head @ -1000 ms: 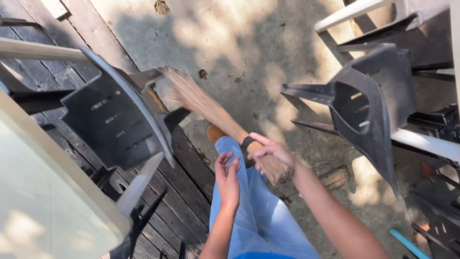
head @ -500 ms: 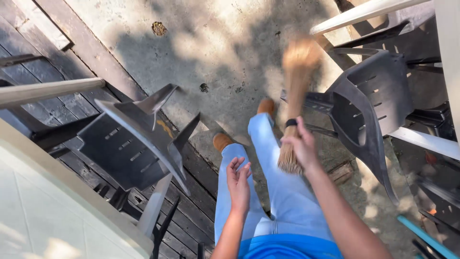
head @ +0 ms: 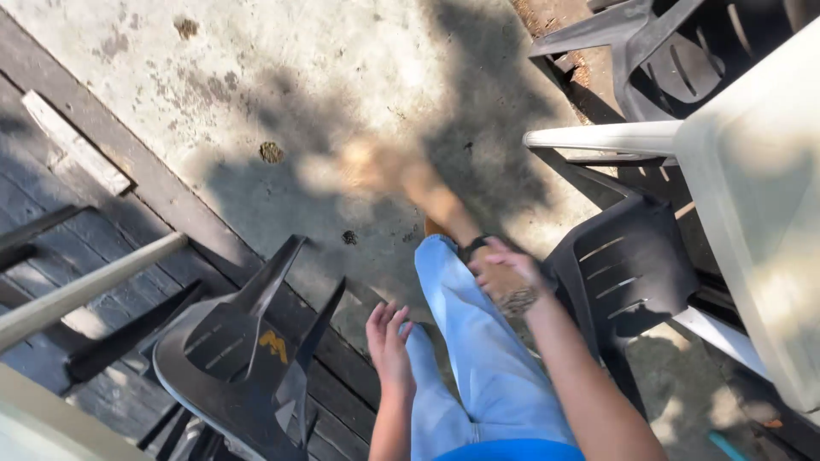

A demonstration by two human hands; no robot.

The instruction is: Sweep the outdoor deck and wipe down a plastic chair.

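Note:
My right hand (head: 506, 278) grips the bound end of a straw hand broom (head: 401, 179). The broom's bristles are blurred and reach up and left over the concrete floor (head: 282, 77). My left hand (head: 389, 341) hangs free with its fingers apart, above my left leg in light blue jeans (head: 465, 341). It holds nothing. An orange shoe tip (head: 434, 229) shows just past the knee.
A dark plastic chair (head: 243, 358) lies tipped at the lower left on dark wooden boards (head: 51, 222). Another dark chair (head: 628, 273) stands close at my right. A white chair (head: 752, 171) fills the right edge. More dark chairs (head: 675, 51) sit at the top right.
The broom has swung from pointing up to pointing up-left and is blurred. My right hand has dropped lower. The view has shifted, with the chairs on the right closer.

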